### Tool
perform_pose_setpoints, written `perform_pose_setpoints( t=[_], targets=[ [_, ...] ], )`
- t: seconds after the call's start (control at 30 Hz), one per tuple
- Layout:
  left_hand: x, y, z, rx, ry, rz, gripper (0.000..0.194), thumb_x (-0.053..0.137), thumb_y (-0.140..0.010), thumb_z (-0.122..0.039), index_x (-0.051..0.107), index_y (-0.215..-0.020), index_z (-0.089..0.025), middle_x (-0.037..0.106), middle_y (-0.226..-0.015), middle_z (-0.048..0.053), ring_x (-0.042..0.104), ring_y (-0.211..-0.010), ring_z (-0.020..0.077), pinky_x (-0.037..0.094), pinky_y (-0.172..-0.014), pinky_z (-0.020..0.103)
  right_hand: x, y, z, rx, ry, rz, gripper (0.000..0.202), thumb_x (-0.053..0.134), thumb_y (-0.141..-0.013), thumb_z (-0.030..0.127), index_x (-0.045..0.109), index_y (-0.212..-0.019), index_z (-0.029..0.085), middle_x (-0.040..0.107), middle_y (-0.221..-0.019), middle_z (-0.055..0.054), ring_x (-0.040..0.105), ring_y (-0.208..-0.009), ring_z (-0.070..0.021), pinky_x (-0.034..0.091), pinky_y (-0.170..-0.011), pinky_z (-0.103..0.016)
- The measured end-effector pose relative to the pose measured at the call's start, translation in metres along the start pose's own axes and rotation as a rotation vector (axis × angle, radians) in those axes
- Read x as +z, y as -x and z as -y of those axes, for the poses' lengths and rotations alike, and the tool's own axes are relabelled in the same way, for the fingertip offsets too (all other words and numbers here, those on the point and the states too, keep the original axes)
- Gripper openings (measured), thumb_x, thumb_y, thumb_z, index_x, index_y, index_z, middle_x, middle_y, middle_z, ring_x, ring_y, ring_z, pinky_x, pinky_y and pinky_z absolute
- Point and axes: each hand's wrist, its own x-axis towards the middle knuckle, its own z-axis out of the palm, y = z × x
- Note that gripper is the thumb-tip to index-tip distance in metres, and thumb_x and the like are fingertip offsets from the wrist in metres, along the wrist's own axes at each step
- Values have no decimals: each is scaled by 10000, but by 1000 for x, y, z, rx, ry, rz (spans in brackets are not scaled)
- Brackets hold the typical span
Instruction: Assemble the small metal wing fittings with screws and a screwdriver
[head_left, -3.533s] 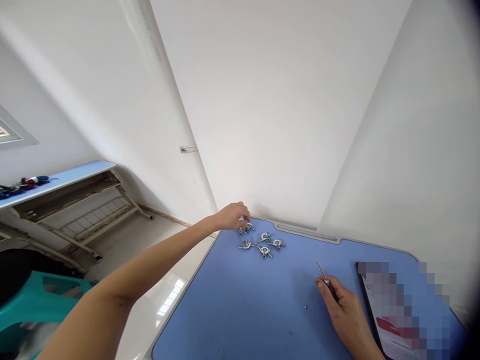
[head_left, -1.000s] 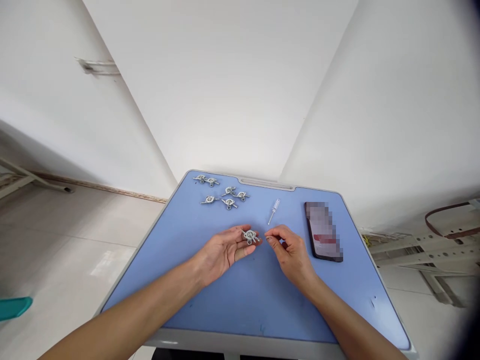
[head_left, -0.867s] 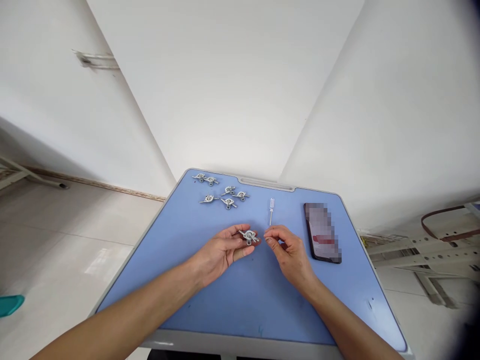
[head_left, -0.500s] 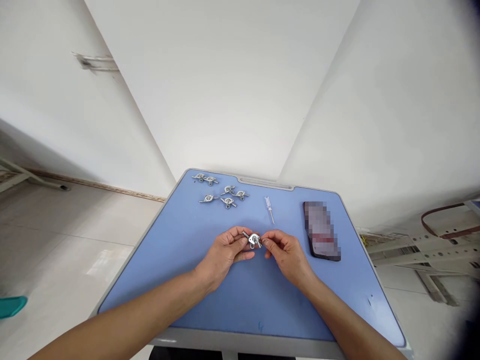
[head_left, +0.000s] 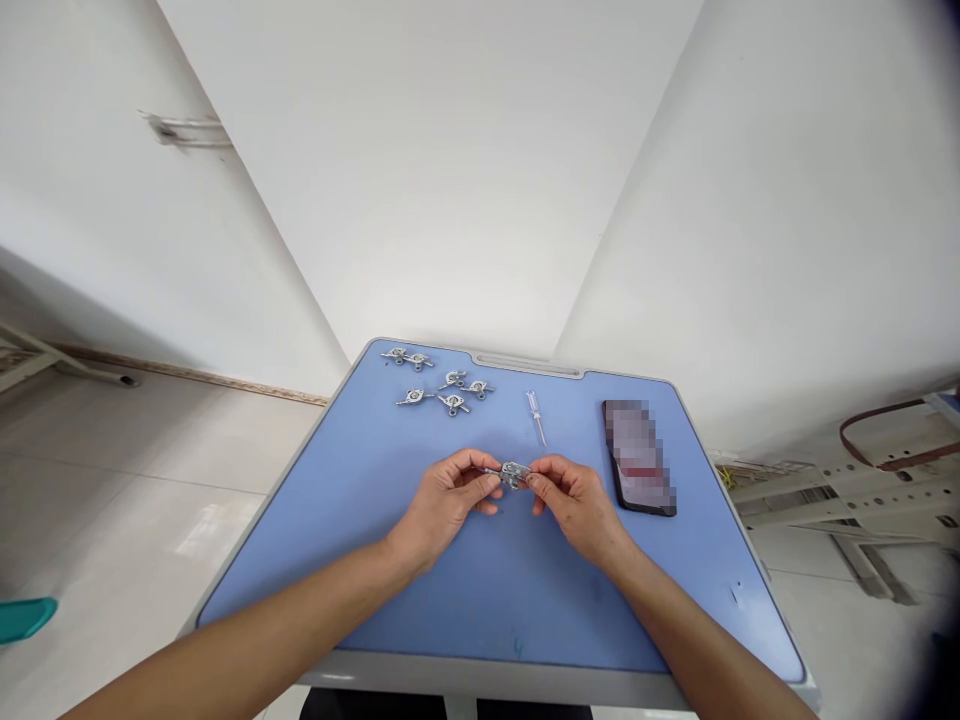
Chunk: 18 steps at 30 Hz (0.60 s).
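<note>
Above the middle of the blue table [head_left: 420,590], both hands hold one small silver metal valve [head_left: 514,472] with short pipe ends and a flat body. My left hand [head_left: 450,500] pinches its left end between thumb and fingers. On the other end, the thumb and forefinger of my right hand [head_left: 574,500] are closed. Fingertips cover parts of both ends. Several similar valves [head_left: 454,403] lie toward the back left of the table. Beyond my right hand rests a small screwdriver [head_left: 536,418] with a clear handle.
A phone [head_left: 641,460] with a blurred screen lies on the table's right side. The white wall [head_left: 450,180] stands directly behind the table. At the far right are a metal frame [head_left: 840,500] and a brown strap [head_left: 900,462]; a teal object [head_left: 26,620] is at the lower left.
The valve has been turned between my hands, so its round face and lever no longer point at me the same way. My right fingers remain at its right end.
</note>
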Motion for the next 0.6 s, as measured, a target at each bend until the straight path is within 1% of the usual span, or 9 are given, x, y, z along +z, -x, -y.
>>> perform_pose_setpoints(
  t=[0.03, 0.1, 0.17, 0.27, 0.37, 0.5, 0.6],
  targets=[
    [0, 0, -1, 15, -23, -3, 271, 781, -683, -348, 659, -825, -151, 649, -665, 2, 602, -642, 122, 521, -593, 234, 0, 0, 1, -14, 19, -9, 201, 542, -857, 365, 640, -852, 190, 660, -744, 0, 547, -562, -97, 381, -508, -215],
    [-1, 0, -2, 32, -43, 14, 270, 767, -695, -344, 659, -846, -148, 597, -578, -23, 551, -557, 105, 504, -551, 234, 0, 2, 1, -53, 85, -43, 202, 537, -863, 360, 650, -857, 193, 639, -689, 7, 553, -559, -108, 380, -495, -218],
    [-1, 1, -4, 42, -39, 46, 295, 774, -688, -340, 654, -877, -148, 597, -603, -21, 554, -562, 109, 507, -542, 242, 0, 3, 1, -120, 170, -87, 198, 532, -872, 347, 659, -858, 196, 600, -617, 17, 541, -539, -114, 375, -484, -222],
    [-1, 1, -5, 62, -39, 74, 333, 803, -660, -332, 646, -893, -154, 609, -671, -8, 576, -610, 121, 517, -549, 248, 0, 5, 0, -232, 266, -128, 192, 520, -895, 319, 666, -859, 199, 597, -599, 14, 524, -522, -113, 375, -485, -228],
    [-2, 2, -5, 91, -64, 75, 319, 800, -672, -351, 630, -860, -157, 599, -650, -11, 561, -612, 119, 514, -556, 244, -1, 6, -1, -354, 326, -134, 181, 513, -913, 282, 674, -884, 204, 634, -637, 1, 546, -548, -118, 390, -504, -233],
    [-3, 1, -3, 134, -94, 72, 294, 784, -696, -367, 613, -826, -166, 593, -662, -9, 541, -628, 121, 509, -547, 241, -2, 6, 0, -533, 391, -135, 167, 499, -928, 228, 664, -907, 213, 695, -757, -20, 581, -612, -122, 436, -581, -245],
    [-4, 1, -1, 161, -96, 70, 273, 781, -701, -356, 616, -812, -170, 585, -655, -15, 538, -623, 119, 505, -546, 236, -2, 6, 0, -579, 415, -140, 172, 485, -939, 218, 655, -912, 220, 696, -758, -17, 584, -619, -123, 447, -602, -249]
  ],
)
